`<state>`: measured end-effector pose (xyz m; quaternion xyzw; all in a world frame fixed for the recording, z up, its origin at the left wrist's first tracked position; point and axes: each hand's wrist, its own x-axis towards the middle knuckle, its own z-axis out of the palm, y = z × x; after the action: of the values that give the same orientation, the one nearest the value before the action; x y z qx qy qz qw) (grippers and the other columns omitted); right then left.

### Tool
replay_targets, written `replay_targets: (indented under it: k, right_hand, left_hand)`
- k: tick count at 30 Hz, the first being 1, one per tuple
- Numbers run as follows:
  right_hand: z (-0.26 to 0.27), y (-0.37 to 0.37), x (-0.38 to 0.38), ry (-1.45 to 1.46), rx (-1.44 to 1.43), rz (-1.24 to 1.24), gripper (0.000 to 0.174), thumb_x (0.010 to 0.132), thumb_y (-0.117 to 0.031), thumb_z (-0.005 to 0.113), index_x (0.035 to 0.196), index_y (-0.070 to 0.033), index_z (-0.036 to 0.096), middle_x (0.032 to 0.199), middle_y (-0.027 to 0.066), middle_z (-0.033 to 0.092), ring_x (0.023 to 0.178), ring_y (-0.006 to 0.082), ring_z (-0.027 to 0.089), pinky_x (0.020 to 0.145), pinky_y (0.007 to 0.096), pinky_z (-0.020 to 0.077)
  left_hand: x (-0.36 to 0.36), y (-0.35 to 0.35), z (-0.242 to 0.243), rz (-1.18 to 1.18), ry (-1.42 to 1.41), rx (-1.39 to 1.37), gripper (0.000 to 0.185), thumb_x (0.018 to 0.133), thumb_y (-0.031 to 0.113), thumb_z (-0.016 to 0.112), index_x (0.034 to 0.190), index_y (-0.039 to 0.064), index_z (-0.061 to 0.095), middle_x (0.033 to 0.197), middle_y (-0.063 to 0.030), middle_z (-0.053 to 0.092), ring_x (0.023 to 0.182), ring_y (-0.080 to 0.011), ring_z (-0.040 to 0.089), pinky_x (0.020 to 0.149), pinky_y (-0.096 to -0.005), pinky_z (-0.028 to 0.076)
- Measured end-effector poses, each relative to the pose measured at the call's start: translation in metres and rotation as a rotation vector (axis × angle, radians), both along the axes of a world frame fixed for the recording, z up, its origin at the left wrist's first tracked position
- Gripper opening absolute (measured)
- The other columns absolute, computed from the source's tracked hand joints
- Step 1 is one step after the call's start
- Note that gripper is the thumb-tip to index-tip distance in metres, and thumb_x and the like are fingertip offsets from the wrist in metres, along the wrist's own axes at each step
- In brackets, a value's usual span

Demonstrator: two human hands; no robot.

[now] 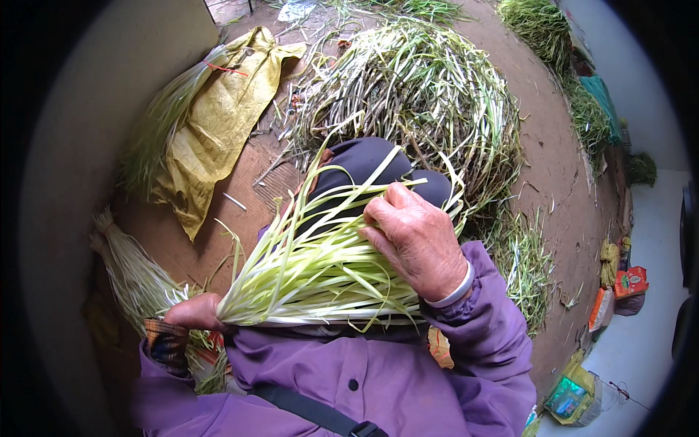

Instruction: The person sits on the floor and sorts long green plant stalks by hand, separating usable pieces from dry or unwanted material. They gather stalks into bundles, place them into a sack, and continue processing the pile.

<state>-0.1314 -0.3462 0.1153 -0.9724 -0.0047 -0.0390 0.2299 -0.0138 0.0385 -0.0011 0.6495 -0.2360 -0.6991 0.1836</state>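
My left hand [197, 312] grips a thick bundle of long, flat yellow-green leaves [322, 273], which look like blanched chives, at its gathered end. The leaves fan out to the right across my lap, several of them curving up over my dark-trousered knees [366, 158]. Over the far part of the bundle is my right hand [415, 240], thumb and fingers curled together among the leaves. Whether a leaf is pinched between those fingertips cannot be made out. Beyond my knees lies a large heap of similar leaves [415, 93], with brown, withered strands on its near side.
A tied bundle [180, 104] rests on a yellow woven sack [218, 131] at upper left. More pale bundles [136, 262] lie by my left arm. Loose green trimmings [519, 267] cover floor at right. Bags [631, 281] and grass-like piles [535, 33] line the right wall.
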Motion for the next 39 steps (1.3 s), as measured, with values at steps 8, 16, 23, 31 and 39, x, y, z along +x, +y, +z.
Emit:
replay_targets:
  k: [8,16,23,31,39]
  right_hand:
    - [0.001,0.009,-0.003,-0.121,-0.257,0.025,0.016,0.071,-0.010,0.063,0.083,-0.005,0.055,0.082,0.0082,0.048,0.077,0.0238,0.054,0.066,0.0340,0.0460]
    - [-0.002,0.012,-0.012,-0.207,-0.276,0.024,0.019,0.066,-0.007,0.061,0.084,-0.002,0.056,0.080,0.0089,0.048,0.074,0.0240,0.054,0.063,0.0342,0.0459]
    - [-0.017,-0.035,-0.044,-0.321,0.007,-0.489,0.007,0.077,-0.002,0.059,0.079,-0.005,0.054,0.075,0.0102,0.047,0.062,0.0210,0.048,0.055,0.0327,0.0436]
    - [-0.019,-0.135,-0.169,0.478,-0.560,-1.139,0.063,0.085,-0.011,0.067,0.140,-0.008,0.036,0.102,0.0187,0.066,0.086,0.0302,0.066,0.073,0.0376,0.0516]
    - [-0.017,-0.036,-0.063,-0.293,-0.130,-0.170,0.028,0.077,-0.002,0.060,0.106,-0.005,0.062,0.105,0.0126,0.059,0.087,0.0259,0.062,0.074,0.0365,0.0517]
  left_hand:
    - [-0.001,0.000,0.001,0.107,0.055,-0.067,0.020,0.074,0.011,0.074,0.091,0.003,0.068,0.072,-0.0033,0.067,0.062,-0.0103,0.059,0.057,-0.0282,0.050]
    - [-0.005,0.000,0.001,0.102,0.023,-0.079,0.018,0.075,0.008,0.073,0.091,0.002,0.068,0.072,-0.0037,0.067,0.062,-0.0107,0.059,0.058,-0.0282,0.051]
    - [-0.005,0.002,-0.001,0.013,-0.019,-0.052,0.036,0.071,0.010,0.078,0.104,0.002,0.066,0.092,-0.0060,0.070,0.080,-0.0128,0.061,0.075,-0.0296,0.051]
    - [0.002,-0.008,0.006,0.055,0.087,0.076,0.033,0.068,0.006,0.077,0.099,0.002,0.066,0.086,-0.0056,0.070,0.078,-0.0127,0.061,0.072,-0.0297,0.052]
    - [-0.001,-0.016,0.020,0.082,0.024,-0.027,0.038,0.071,0.006,0.077,0.107,0.004,0.065,0.097,-0.0032,0.070,0.087,-0.0106,0.060,0.084,-0.0278,0.049]
